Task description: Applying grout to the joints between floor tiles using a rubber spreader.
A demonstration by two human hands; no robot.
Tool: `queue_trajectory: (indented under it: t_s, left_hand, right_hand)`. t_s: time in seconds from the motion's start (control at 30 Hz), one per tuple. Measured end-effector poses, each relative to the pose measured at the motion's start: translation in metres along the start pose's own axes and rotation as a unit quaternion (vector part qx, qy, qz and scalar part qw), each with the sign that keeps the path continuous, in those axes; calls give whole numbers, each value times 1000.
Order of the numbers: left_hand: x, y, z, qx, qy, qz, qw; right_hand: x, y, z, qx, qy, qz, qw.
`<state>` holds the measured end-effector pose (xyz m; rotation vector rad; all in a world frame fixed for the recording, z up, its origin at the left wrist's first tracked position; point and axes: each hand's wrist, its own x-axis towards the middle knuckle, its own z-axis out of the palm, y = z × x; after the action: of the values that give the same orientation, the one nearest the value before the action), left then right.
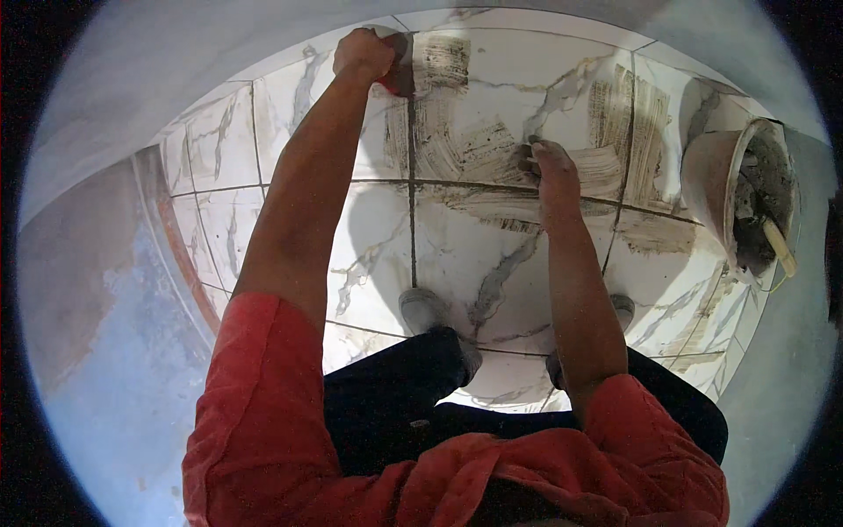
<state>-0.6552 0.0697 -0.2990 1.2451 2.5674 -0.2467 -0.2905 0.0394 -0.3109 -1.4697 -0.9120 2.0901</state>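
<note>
My left hand [363,54] reaches far forward to the floor's far edge, closed round a red and dark flat spreader [400,75] pressed to the white marbled tiles [303,220]. The spreader stands over a dark joint, beside a brown smear of grout [442,63]. My right hand [555,171] is low over the tiles at the middle right, its fingers curled together. Something dark shows at its fingertips; whether this is grout, a small tool or shadow I cannot make out. Streaky grout smears [487,149] lie between the hands and along the joints.
A tilted, crusted bucket [709,180] stands at the right with grey-brown grout and a pale handle [778,246] sticking out. Walls curve round the far side and right. My shoes [424,309] rest on the tiles; a bluish, stained surface [145,351] lies at left.
</note>
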Motion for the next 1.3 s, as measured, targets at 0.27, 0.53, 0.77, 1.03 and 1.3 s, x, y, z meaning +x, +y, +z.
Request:
queue_trajectory:
  t_s: [0.27, 0.53, 0.77, 1.03, 1.3]
  left_hand:
    - [-24, -35, -14, 5, -36, 106, 994]
    - [-47, -46, 9, -28, -5, 1, 1000]
    - [-89, -39, 5, -190, -50, 41, 980]
    - [-107, -63, 29, -56, -19, -30, 998]
    - [-162, -11, 37, -214, -52, 15, 975]
  right_hand:
    - [5, 2, -14, -85, 32, 5, 996]
    - [7, 8, -6, -42, 43, 34, 998]
    - [2, 16, -13, 15, -3, 1, 1000]
    - [-4, 2, -5, -89, 9, -20, 996]
    - [-7, 5, -3, -47, -8, -38, 998]
